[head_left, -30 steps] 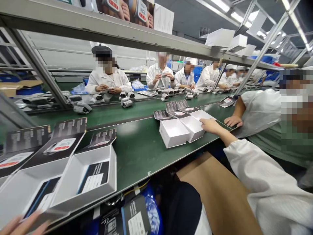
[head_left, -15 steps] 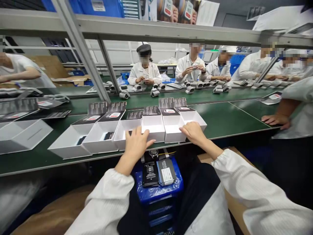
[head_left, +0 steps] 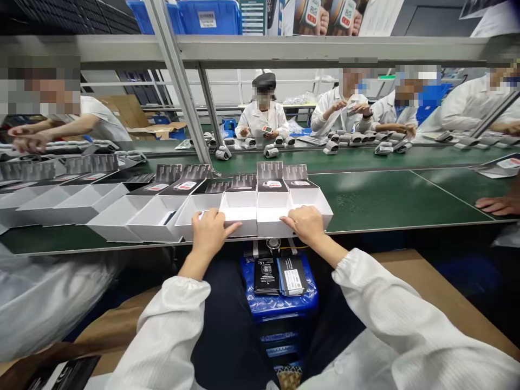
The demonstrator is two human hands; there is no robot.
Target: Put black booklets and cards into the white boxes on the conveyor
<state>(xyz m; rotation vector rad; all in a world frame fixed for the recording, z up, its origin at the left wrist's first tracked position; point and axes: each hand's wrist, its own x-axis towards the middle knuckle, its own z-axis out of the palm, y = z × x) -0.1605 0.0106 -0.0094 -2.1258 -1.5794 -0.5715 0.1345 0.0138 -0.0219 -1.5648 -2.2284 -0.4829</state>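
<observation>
Both hands rest on the near edge of a row of open white boxes on the green desk (head_left: 365,195). Left hand (head_left: 209,233) lies palm down with fingers spread flat over the front rim of one open white box (head_left: 239,206), gripping nothing. Right hand (head_left: 304,223) lies loosely curled on the front rim of the rightmost white box (head_left: 314,197), its fingers bent over the edge but not closed around anything. Between these two stands another open box (head_left: 273,205), touching both. Each box has a dark printed lid flap (head_left: 271,176) standing open at its far side. More open boxes (head_left: 117,214) run off to the left in a touching row. Below the desk edge, between the person's knees, a blue bin (head_left: 280,300) holds dark booklets (head_left: 266,275). Across the desk, people in white coats (head_left: 263,116) handle small grey devices (head_left: 270,151). At the right edge another person's hand (head_left: 498,205) lies flat on the desk.
</observation>
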